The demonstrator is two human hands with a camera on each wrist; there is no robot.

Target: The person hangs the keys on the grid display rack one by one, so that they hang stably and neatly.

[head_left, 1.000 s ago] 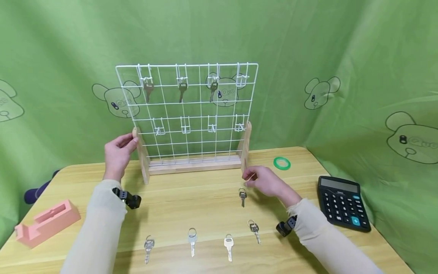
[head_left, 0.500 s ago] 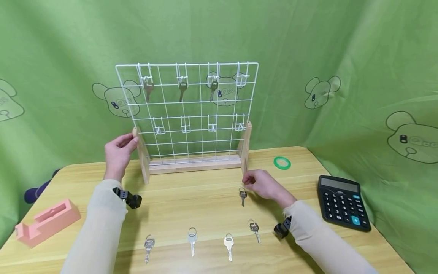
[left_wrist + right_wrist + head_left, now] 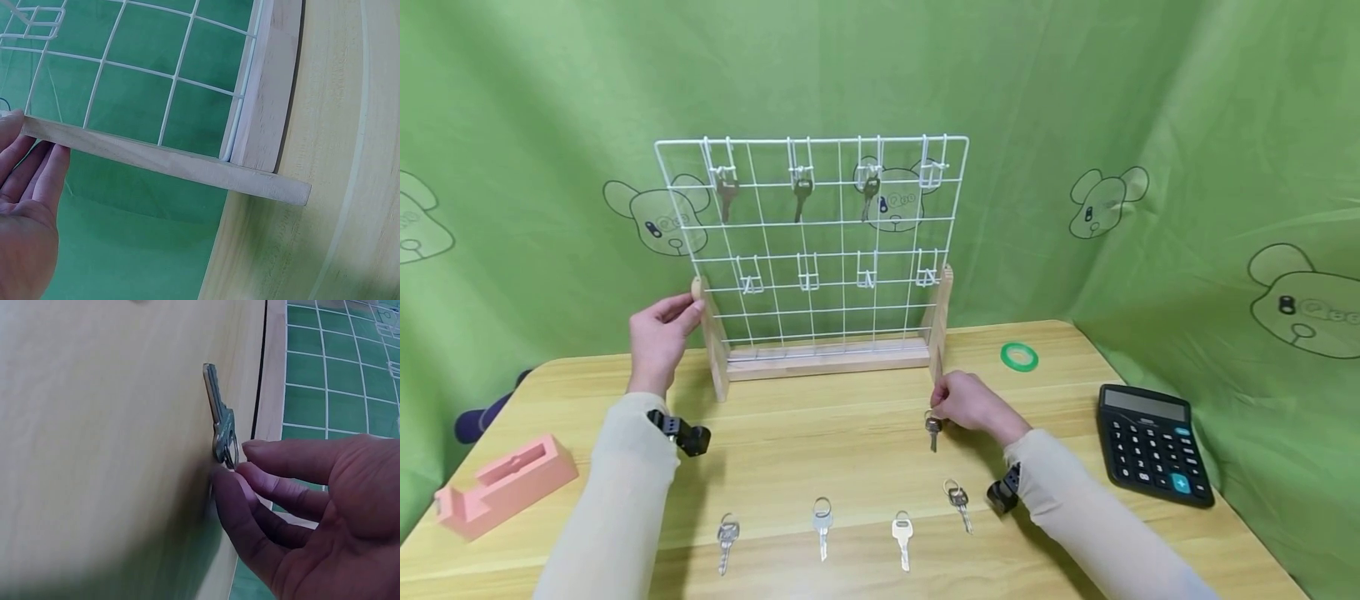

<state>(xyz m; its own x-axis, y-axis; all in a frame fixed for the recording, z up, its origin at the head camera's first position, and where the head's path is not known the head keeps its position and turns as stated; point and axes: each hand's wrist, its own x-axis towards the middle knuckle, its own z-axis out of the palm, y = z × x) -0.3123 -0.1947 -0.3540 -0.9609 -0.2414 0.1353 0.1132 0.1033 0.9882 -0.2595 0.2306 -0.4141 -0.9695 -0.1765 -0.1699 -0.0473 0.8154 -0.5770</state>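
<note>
In the head view, my left hand (image 3: 658,340) pinches the top of the left wooden upright (image 3: 711,350) of a white wire grid rack (image 3: 842,287). The left wrist view shows that thumb and fingers on opposite sides of the post (image 3: 169,160). My right hand (image 3: 973,400) is low at the rack's right foot, fingertips right at the ring of a key (image 3: 933,433) lying on the table. In the right wrist view, a gap shows between thumb and fingers, with the key's ring (image 3: 232,450) at their tips. Three keys (image 3: 871,196) hang from the rack's upper hooks.
Several more ringed keys (image 3: 902,537) lie in a row near the front of the wooden table (image 3: 797,433). A black calculator (image 3: 1153,446) and a green tape ring (image 3: 1019,357) are at the right. On the left stands a pink tape dispenser (image 3: 508,483). Green cloth (image 3: 1000,75) encloses the table.
My right hand has moved slightly left and down to the key's ring, its fingers coming closer together. The left hand stays on the upright. The key lies in the same place.
</note>
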